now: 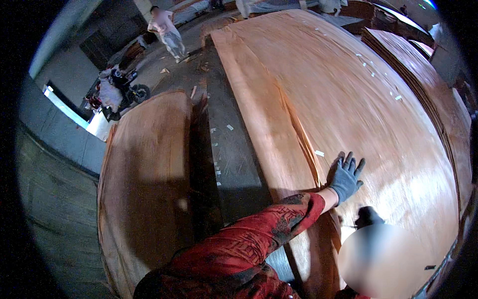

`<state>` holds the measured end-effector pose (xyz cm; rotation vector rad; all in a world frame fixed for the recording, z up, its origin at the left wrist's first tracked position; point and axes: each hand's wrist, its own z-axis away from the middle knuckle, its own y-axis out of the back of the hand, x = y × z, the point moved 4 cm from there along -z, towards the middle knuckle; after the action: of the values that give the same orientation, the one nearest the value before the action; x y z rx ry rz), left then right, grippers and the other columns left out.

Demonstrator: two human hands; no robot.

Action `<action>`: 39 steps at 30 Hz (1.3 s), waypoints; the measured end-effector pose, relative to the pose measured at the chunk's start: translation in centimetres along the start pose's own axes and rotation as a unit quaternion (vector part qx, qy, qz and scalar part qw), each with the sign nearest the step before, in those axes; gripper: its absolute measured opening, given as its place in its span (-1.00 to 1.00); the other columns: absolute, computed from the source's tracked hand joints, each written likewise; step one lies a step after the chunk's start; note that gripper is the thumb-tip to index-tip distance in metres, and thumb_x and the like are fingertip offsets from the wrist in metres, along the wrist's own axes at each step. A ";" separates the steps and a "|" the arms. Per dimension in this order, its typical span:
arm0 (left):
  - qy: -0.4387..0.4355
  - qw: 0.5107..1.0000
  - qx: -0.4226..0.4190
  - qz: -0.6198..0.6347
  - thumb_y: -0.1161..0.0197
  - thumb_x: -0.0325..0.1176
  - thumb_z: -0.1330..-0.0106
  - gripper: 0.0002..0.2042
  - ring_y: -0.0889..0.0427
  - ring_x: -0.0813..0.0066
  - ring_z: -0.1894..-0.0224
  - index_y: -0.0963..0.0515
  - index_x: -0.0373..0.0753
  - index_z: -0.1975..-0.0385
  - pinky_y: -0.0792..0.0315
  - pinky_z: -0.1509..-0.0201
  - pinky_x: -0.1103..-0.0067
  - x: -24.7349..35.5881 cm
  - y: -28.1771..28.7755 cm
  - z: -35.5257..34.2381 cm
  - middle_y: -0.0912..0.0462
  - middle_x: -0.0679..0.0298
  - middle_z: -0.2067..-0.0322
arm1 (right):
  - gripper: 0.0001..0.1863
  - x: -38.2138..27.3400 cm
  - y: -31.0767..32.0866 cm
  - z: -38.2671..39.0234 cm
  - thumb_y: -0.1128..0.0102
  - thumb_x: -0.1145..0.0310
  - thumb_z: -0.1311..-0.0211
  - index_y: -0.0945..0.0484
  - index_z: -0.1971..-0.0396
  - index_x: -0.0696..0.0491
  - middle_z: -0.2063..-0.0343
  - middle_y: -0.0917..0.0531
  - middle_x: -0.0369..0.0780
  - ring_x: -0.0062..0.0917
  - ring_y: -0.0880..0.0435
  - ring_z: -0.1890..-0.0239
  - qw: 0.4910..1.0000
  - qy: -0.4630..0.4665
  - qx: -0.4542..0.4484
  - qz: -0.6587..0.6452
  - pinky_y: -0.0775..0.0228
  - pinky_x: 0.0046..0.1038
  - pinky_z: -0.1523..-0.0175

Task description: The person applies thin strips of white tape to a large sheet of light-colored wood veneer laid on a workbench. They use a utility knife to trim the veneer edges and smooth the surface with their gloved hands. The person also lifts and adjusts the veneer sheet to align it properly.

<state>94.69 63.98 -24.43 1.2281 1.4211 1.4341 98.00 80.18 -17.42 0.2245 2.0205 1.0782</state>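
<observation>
My left hand (345, 180), in a grey-blue glove, lies palm down with spread fingers on a large sheet of reddish-brown wood veneer (318, 84). Its arm reaches across from the lower left in a stained red sleeve. Beside the wrist, a raised, split edge (298, 129) runs lengthwise along the sheet, with another veneer strip on its left. Closer to me, a round blur covers most of what seems to be my right hand (374, 235); a dark shape shows just above the blur. Its fingers cannot be made out. A small white scrap (319, 153) sits near my left fingertips.
Another veneer stack (154, 149) stands to the left, beyond a dark grey strip (231, 134) with white scraps. More stacked sheets (423, 84) line the right side. At the far left are a parked motorcycle (117, 92) and a standing person (169, 32).
</observation>
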 end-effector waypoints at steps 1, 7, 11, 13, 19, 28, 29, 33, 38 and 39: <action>-0.015 1.000 -0.006 -0.002 0.20 0.11 -0.32 -0.29 0.05 0.00 -0.37 0.08 -0.26 -0.34 0.26 -0.36 0.07 0.9 -0.2 -0.4 -0.16 -0.02 -0.27 | -0.94 0.0 2.7 1.1 -0.05 0.54 -0.03 -0.52 0.50 0.13 0.64 -0.57 -0.19 -0.51 -0.57 0.60 0.991 -0.015 0.097 -0.095 -0.35 -0.51 0.53; -0.056 0.983 0.169 0.052 -0.08 0.15 -0.14 -0.37 -0.47 0.21 0.14 -0.41 -0.33 0.02 -0.29 0.01 0.29 0.4 -3.4 -1.9 -0.52 0.03 0.15 | -0.79 1.1 21.6 12.9 0.02 0.39 -0.33 -0.55 0.20 0.17 0.51 -0.59 -0.31 -0.72 -0.48 0.52 0.886 -0.199 0.419 -0.020 -0.31 -0.68 0.43; -0.006 0.985 0.160 -0.059 -0.03 0.24 -0.15 -0.10 -0.28 -0.05 -0.17 -0.05 -0.47 -0.24 -0.05 -0.28 0.23 -4.2 -3.2 -2.5 -0.43 -0.11 -0.04 | -0.73 -0.4 28.1 25.0 0.03 0.43 -0.31 -0.48 0.05 0.20 0.36 -0.63 -0.21 -0.68 -0.58 0.39 0.852 -0.153 0.499 -0.038 -0.37 -0.73 0.36; 0.017 0.993 0.099 0.060 -0.12 0.21 -0.12 -0.02 0.14 -0.07 -0.36 0.14 -0.45 -0.30 0.09 -0.34 0.18 1.3 -1.0 -0.1 -0.37 0.02 -0.15 | -0.75 -2.8 29.3 32.3 -0.01 0.41 -0.31 -0.51 0.10 0.20 0.40 -0.63 -0.22 -0.73 -0.56 0.45 0.802 -0.250 0.541 0.037 -0.35 -0.75 0.42; -0.449 0.877 0.012 0.171 -0.36 -0.18 0.02 -0.11 0.01 -0.06 -0.34 -0.03 -0.36 -0.29 0.04 -0.36 0.28 16.0 2.0 10.1 -0.50 0.10 -0.03 | -0.80 -3.9 24.1 39.2 -0.05 0.36 -0.31 -0.53 0.19 0.14 0.50 -0.61 -0.31 -0.86 -0.37 0.64 0.728 -0.424 0.539 -0.011 -0.16 -0.79 0.55; -0.438 0.861 0.002 0.259 -0.30 -0.44 0.04 -0.34 -0.46 -0.05 0.08 -0.28 -0.32 -0.16 -0.32 -0.05 0.25 18.5 0.5 15.2 -0.32 -0.27 -0.05 | -0.84 -0.1 19.6 32.9 -0.05 0.43 -0.28 -0.54 0.22 0.16 0.49 -0.64 -0.30 -0.84 -0.37 0.66 0.812 -0.442 0.363 -0.117 -0.19 -0.75 0.56; -0.436 0.861 0.010 0.262 -0.30 -0.46 0.05 -0.36 -0.47 -0.03 0.12 -0.30 -0.32 -0.15 -0.33 -0.03 0.25 18.5 0.7 15.3 -0.32 -0.27 -0.05 | -0.84 0.5 18.8 31.7 -0.07 0.43 -0.27 -0.54 0.23 0.17 0.50 -0.64 -0.30 -0.85 -0.38 0.65 0.822 -0.437 0.337 -0.143 -0.20 -0.75 0.56; -0.427 0.859 0.070 0.273 -0.28 -0.50 0.05 -0.40 -0.49 0.00 0.18 -0.34 -0.35 -0.10 -0.36 0.02 0.27 18.5 0.6 15.2 -0.31 -0.26 -0.06 | -0.80 3.3 16.5 26.5 -0.22 0.29 -0.11 -0.53 0.30 0.05 0.47 -0.62 -0.17 -0.36 -0.62 0.51 0.919 -0.322 0.212 0.084 -0.42 -0.46 0.42; -0.402 0.864 0.094 0.287 -0.27 -0.57 0.09 -0.23 -0.50 0.11 0.15 -0.16 -0.32 -0.25 -0.40 0.07 0.33 19.6 1.4 13.0 -0.35 -0.23 -0.03 | -0.75 10.4 12.7 22.6 -0.17 0.27 -0.12 -0.47 0.18 -0.09 0.28 -0.61 -0.18 -0.25 -0.63 0.34 0.923 -0.339 0.067 0.169 -0.47 -0.27 0.28; -0.398 0.869 0.087 0.279 -0.28 -0.57 0.11 -0.19 -0.50 0.14 0.14 -0.12 -0.30 -0.28 -0.40 0.06 0.34 19.6 0.9 12.5 -0.34 -0.21 -0.04 | -0.76 11.1 11.9 22.0 -0.15 0.28 -0.12 -0.47 0.19 -0.09 0.28 -0.61 -0.18 -0.25 -0.63 0.33 0.924 -0.334 0.046 0.180 -0.47 -0.27 0.28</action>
<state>101.93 86.02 -22.23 2.1468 0.6388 0.9160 104.43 106.49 -21.47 0.9135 1.4306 0.9472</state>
